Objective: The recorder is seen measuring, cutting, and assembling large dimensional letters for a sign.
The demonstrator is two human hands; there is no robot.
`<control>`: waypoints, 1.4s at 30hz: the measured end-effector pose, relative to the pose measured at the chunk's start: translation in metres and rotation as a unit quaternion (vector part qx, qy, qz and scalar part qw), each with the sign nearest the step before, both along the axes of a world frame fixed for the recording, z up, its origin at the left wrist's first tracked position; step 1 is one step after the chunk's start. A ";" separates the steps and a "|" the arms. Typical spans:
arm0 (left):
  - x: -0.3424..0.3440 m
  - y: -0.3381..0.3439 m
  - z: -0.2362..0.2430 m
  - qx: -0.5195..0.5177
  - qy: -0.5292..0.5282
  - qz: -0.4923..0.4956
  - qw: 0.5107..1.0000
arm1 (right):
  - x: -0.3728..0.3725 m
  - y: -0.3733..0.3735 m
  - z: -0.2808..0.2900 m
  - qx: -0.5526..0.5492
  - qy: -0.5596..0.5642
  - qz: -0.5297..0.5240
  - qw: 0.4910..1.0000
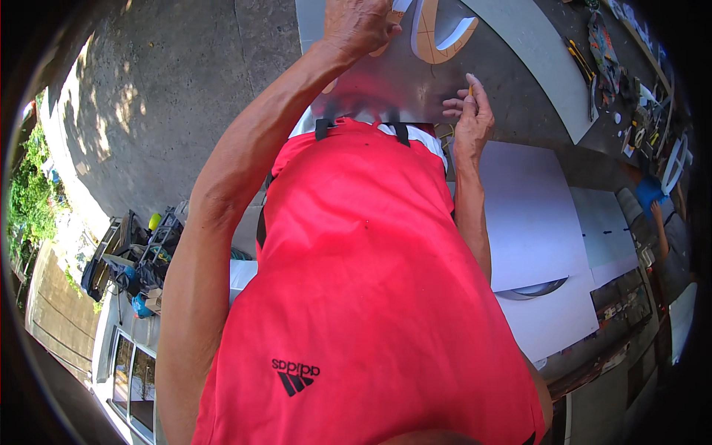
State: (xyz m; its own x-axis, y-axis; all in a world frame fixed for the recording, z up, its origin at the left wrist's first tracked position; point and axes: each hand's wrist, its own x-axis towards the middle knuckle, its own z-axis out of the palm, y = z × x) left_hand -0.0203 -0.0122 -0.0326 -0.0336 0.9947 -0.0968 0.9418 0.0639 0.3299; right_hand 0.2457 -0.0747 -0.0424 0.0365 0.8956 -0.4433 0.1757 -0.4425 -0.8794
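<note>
My left hand is at the top edge, above a shiny grey metal sheet. It lies against a curved tan piece, and its fingertips are cut off by the frame, so its grip is hidden. Beside it on the sheet rests a U-shaped tan piece with red marking lines on its face and a white inner edge. My right hand hovers at the sheet's near right side. A short, thin yellow pencil sits between its thumb and index finger, while the other fingers point left.
A large curved grey sheet spans the upper right. White panels lie to my right. Tools are scattered at the far right, near another person. Metal frames and clutter stand on the left beside the concrete floor.
</note>
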 end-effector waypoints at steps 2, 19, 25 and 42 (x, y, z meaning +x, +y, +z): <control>-0.002 0.002 0.003 0.003 -0.018 0.000 1.000 | -0.004 -0.012 -0.011 0.028 -0.084 0.007 0.996; -0.008 0.001 -0.002 0.064 -0.014 -0.030 0.997 | -0.082 -0.017 -0.056 0.293 -0.440 0.061 0.847; -0.009 0.003 -0.007 0.069 -0.016 -0.052 0.996 | -0.092 -0.037 -0.056 0.311 -0.465 0.084 0.825; -0.012 0.004 -0.010 0.014 0.025 -0.046 0.999 | -0.122 -0.044 -0.039 0.216 -0.145 0.026 0.965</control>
